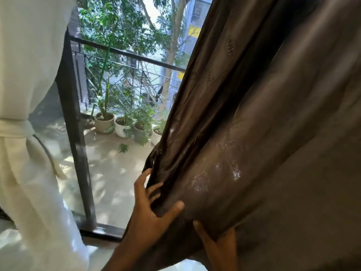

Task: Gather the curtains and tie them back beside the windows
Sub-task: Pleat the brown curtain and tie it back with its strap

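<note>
Forearms (121,257), 2 of them, come up from the bottom edge. The left hand (152,210) holds the hem of the brown curtain (254,133): its thumb lies across the front of a gathered fold, and its spread fingers reach round behind the edge. The right hand (216,245) sits just beside it and lower, mostly under the cloth. 1 digit points up against the fabric, and I cannot tell whether that hand grips anything. The brown curtain hangs slanted across the right half, its folds converging at the hands, with small leaf-like motifs on it. At the left a white curtain (29,75) is already gathered, cinched by a white band (15,128). Between the 2 curtains stands a dark window frame (75,133). Beyond it lies a balcony floor (111,173) in dappled sun, with a row of pots (104,123) holding green plants by a black railing (127,53). Farther off are trees (117,26) and a pale building (197,16).
</note>
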